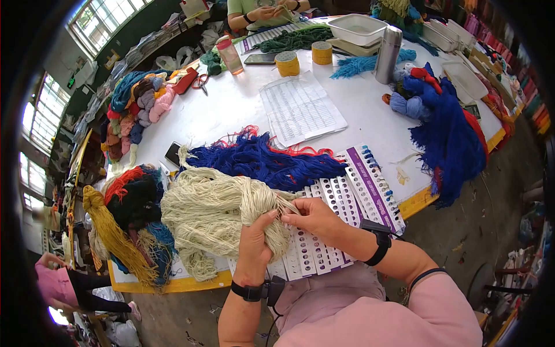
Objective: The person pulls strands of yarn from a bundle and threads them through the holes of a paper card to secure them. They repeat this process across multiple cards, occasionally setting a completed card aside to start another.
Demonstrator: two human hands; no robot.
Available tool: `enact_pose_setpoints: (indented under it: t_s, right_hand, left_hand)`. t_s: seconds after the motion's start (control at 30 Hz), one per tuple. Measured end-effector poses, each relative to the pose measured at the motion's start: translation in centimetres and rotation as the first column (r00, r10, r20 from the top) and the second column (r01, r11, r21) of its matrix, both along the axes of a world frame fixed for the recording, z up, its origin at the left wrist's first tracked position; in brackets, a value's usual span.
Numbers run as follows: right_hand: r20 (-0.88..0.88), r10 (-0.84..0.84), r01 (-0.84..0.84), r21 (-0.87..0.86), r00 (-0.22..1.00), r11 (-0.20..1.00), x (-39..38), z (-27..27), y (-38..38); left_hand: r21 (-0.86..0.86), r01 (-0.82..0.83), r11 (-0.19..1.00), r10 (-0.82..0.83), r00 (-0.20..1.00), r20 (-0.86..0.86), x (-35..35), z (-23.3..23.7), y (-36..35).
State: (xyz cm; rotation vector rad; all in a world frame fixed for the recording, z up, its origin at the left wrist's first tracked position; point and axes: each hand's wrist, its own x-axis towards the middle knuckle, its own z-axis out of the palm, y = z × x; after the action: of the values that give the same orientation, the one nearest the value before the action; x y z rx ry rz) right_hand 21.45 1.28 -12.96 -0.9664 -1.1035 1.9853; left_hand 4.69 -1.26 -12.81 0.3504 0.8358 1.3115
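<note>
A large bundle of cream yarn (pixel 202 208) lies across the front of the table. My left hand (pixel 254 242) is wrapped round its right end, thumb on top. Close beside it, my right hand (pixel 317 220) pinches a few loose strands pulled out from the same bundle. Under and beyond my right hand lie white cards with rows of punched holes (pixel 324 251). One card with a purple stripe (pixel 370 185) has short coloured threads tied along its right edge. Dark blue yarn (pixel 254 161) mixed with red strands lies just behind the cream bundle.
To the left sit mustard yarn (pixel 118 231) and mixed yarn heaps (pixel 139 107). Printed sheets (pixel 303 110), yellow thread spools (pixel 287 63), a pink bottle (pixel 230 55) and a steel flask (pixel 388 55) stand farther back. Blue yarn (pixel 448 133) hangs over the right edge. Another person's hands (pixel 272 13) work opposite.
</note>
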Motion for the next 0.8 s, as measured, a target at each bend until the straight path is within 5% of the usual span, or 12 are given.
enact_pose_setpoints:
  t_s: [0.37, 0.47, 0.57, 0.8]
  right_hand:
    - [-0.027, 0.016, -0.014, 0.048, 0.999, 0.999, 0.1, -0.7, 0.1]
    - [-0.182, -0.085, 0.053, -0.173, 0.980, 0.984, 0.5, -0.6, 0.7]
    - [-0.123, -0.057, 0.048, -0.077, 0.991, 0.996, 0.0, -1.1, 0.9]
    - [-0.138, -0.106, 0.082, -0.166, 0.985, 0.983, -0.1, -0.6, 1.0]
  left_hand:
    - [-0.009, -0.001, 1.000, 0.001, 1.000, -0.013, -0.1, -0.3, 0.0]
    - [-0.005, 0.010, 1.000, -0.010, 0.999, -0.049, -0.1, -0.4, 0.0]
    - [0.005, 0.028, 1.000, -0.027, 0.994, -0.110, 0.5, 0.0, 0.0]
    - [0.018, 0.036, 0.999, -0.033, 0.992, -0.126, 0.4, 0.2, -0.2]
